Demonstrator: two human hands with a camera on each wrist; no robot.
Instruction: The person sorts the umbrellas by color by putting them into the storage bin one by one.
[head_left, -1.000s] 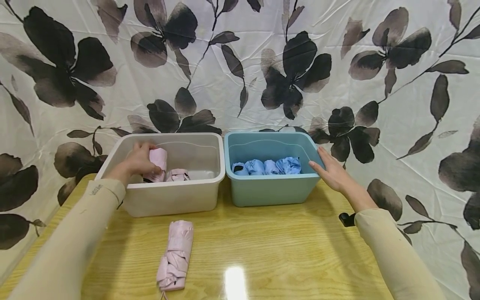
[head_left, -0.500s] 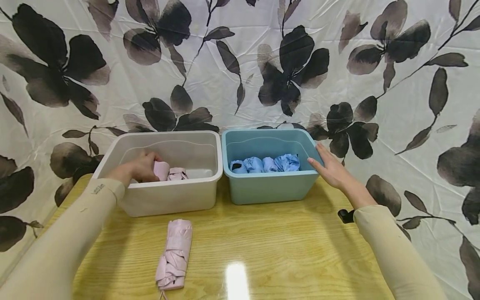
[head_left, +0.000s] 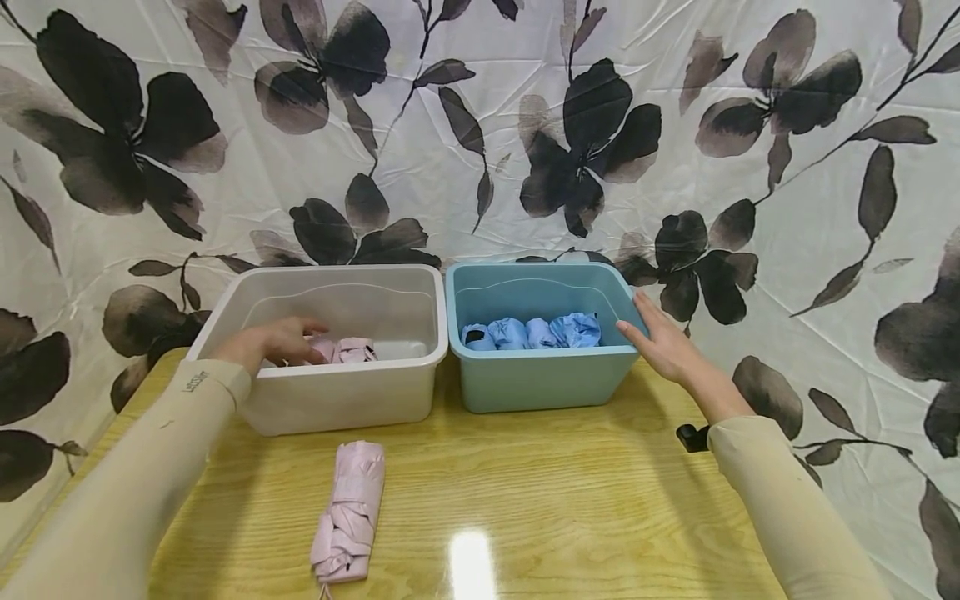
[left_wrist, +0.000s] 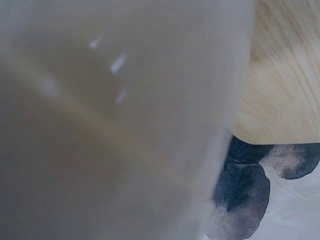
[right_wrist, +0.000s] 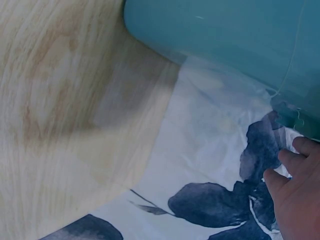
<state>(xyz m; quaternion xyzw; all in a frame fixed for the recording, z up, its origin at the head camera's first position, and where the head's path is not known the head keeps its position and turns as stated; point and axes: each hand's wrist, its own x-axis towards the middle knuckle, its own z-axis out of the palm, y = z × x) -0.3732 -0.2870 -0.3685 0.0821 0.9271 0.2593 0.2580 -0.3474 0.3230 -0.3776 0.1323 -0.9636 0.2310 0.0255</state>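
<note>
My left hand [head_left: 281, 340] reaches into the light grey bin [head_left: 345, 396], fingers spread just over a pink folded umbrella [head_left: 322, 347] that they partly hide. Beside that umbrella, a second pink folded umbrella [head_left: 356, 350] lies in the bin. A third pink folded umbrella [head_left: 349, 510], with a cord loop at its lower end, lies on the table in front. With fingers straight, my right hand [head_left: 663, 342] rests against the right side of the teal bin [head_left: 547, 382]. In the right wrist view, the fingers of the right hand [right_wrist: 300, 185] show near the teal bin's wall [right_wrist: 215, 35].
Several blue rolled bundles [head_left: 542, 333] lie in a row inside the teal bin. Both bins stand side by side on the wooden table [head_left: 570, 500]. A floral cloth [head_left: 480, 125] hangs right behind them. The left wrist view is mostly filled by the bin's pale wall [left_wrist: 165, 100].
My left hand has lowered a pink folded umbrella into the grey bin, beside the other one, and its fingers have loosened from it. The right hand has kept its place at the teal bin.
</note>
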